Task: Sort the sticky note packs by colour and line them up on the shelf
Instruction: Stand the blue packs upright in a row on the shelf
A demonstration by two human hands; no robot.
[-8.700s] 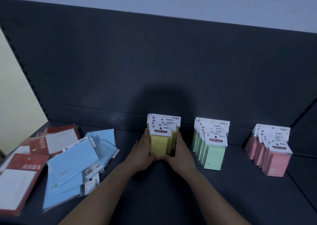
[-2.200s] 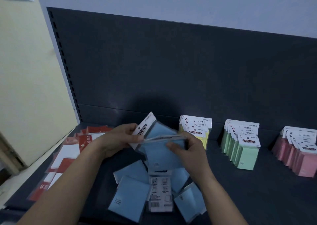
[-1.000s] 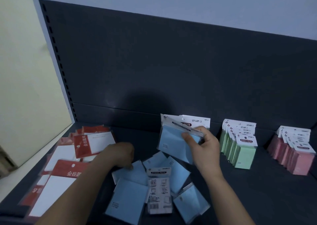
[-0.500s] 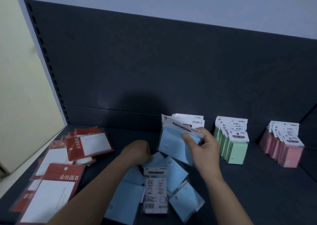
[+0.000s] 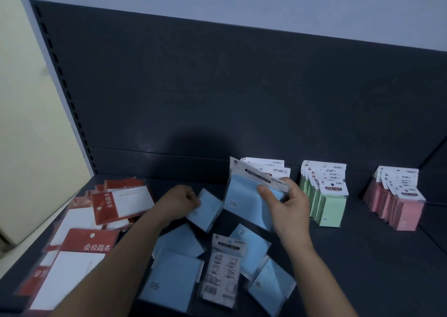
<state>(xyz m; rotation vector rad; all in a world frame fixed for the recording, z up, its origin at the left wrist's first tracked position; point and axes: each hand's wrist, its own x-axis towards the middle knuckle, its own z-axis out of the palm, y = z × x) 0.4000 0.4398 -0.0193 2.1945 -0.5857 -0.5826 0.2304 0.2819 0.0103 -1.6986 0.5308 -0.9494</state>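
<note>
On dark shelf (image 5: 362, 268), scattered pale-blue packs (image 5: 174, 280)

At 6 o'clock both forearms run off the bottom edge. The left hand (image 5: 180, 201) grips a loose blue pack (image 5: 205, 210), covering its near corner; we cannot see the fingertips. The right hand (image 5: 287, 208) pinches a blue bundle (image 5: 244, 203). Its fingers behind are hidden, and we cannot count the packs it holds. At the bundle's 1 o'clock, the packs behind it (image 5: 268, 169) show only white header cards, so we cannot tell their colour. At 8 o'clock the nearest red-and-white packs (image 5: 79, 266) slip under the left forearm. The print on the face-down pack (image 5: 223, 275) at 6 o'clock is too small to read. At 4 o'clock the pink packs (image 5: 399, 203) have blurred labels.
</note>
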